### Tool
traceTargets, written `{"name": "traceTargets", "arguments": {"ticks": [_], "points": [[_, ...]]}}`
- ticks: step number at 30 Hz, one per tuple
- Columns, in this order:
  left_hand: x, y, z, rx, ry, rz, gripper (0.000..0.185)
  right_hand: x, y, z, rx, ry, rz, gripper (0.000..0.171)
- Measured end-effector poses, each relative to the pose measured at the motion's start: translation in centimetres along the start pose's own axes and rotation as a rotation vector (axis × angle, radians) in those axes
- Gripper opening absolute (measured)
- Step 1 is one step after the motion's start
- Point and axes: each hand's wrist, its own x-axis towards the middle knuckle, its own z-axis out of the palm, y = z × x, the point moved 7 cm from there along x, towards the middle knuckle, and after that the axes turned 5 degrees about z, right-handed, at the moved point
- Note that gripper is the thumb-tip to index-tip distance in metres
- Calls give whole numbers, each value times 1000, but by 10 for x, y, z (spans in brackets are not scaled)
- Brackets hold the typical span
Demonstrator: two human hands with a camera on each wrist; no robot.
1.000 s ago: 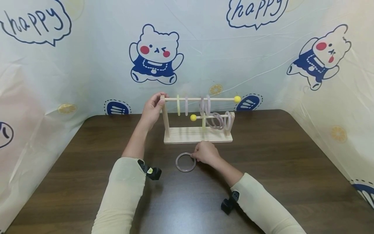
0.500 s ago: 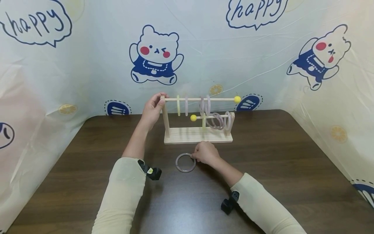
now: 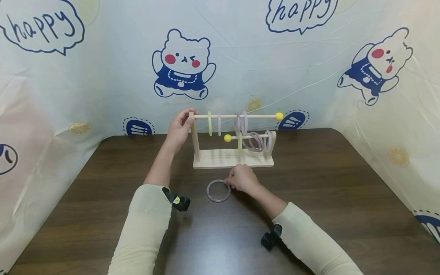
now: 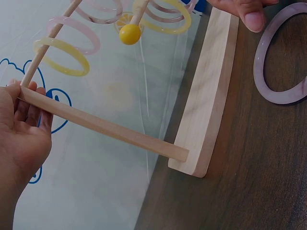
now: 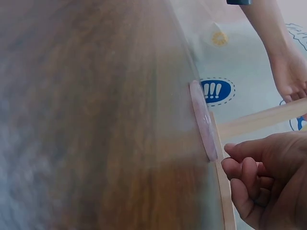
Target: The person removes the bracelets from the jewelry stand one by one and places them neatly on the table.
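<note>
Hands worked at a wooden rack on a dark table. Your left hand gripped the top of the rack's left post, fingers and thumb curled round it where the upper rod joins; the left wrist view showed the post end pressed into your palm. Off that hand, along the rod, hung a yellow ring, then pale pink rings, with a yellow ball capping the far end. Below it a shorter rod carried more rings and a second ball at its free end.

Your right hand sat just in front of the rack's base, fingers curled, thumb and fingertips at the rim of a loose pink ring. That ring lay flat on the table, just left of the right hand and near the base, not touching it as far as the head view showed. In the right wrist view your curled fingers met the ring's edge; whether they truly pinched it or only touched, I could not tell. Behind the rack hung a sheet printed with cartoon bears.
</note>
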Motion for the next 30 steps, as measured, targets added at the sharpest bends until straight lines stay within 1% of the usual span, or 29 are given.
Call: {"name": "traceTargets", "arguments": {"ticks": [4,7,13,19,22,25,30], "points": [[0,0,0,6,0,4,35,-1,0,-4,32,13,-4,25],[0,0,0,6,3,6,35,0,-1,-8,58,54,-26,20],[0,0,0,2,2,7,35,-1,-3,-20,75,221,-65,8],[0,-1,0,-1,-1,9,36,-4,-4,-31,143,380,-87,8],[1,-1,1,-8,-2,16,35,-6,-5,-36,178,442,-110,10],[1,0,1,-9,-3,21,35,-8,-7,-39,198,475,-134,11],[0,0,0,4,-4,13,36,-9,-8,-43,207,495,-155,11]]}}
